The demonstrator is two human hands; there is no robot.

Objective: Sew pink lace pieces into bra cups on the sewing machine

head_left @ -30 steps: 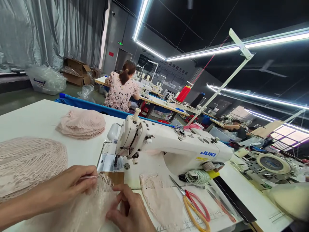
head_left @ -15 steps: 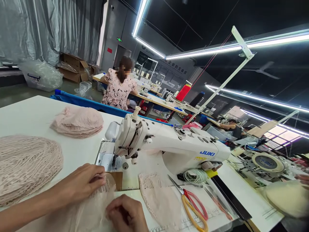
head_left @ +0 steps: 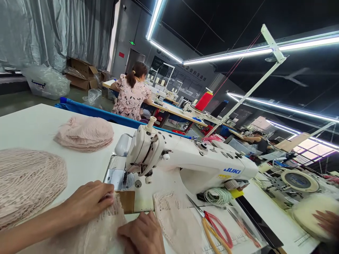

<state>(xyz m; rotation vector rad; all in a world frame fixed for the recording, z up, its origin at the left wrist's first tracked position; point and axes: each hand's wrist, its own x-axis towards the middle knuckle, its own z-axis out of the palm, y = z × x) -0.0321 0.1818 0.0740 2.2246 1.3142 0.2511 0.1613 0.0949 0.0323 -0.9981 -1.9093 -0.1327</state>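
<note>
Pale pink lace fabric (head_left: pixel 106 225) lies at the table's front edge, just before the sewing machine's needle area. My left hand (head_left: pixel 88 199) is closed on its upper edge, thumb and fingers pinching the lace. At the fabric's right side, my right hand (head_left: pixel 144 231) has its fingers curled against it; the fingertips are partly hidden. The white sewing machine (head_left: pixel 190 157) stands beyond both hands, its presser foot (head_left: pixel 126 178) ahead of my left fingers. Another lace piece (head_left: pixel 177 220) rests right of my right hand.
Two stacks of lace pieces, a large one (head_left: pixel 31 183) and a smaller one (head_left: pixel 86 134), sit on the left. Scissors (head_left: pixel 215 225) and a coil of pale cord (head_left: pixel 218 195) lie on the right. A co-worker's hand (head_left: pixel 327 220) touches cream material at the far right.
My right hand has shifted slightly right and turned more knuckles-up. The fabric between my hands has been drawn straighter. A co-worker's hand has come further into view at right.
</note>
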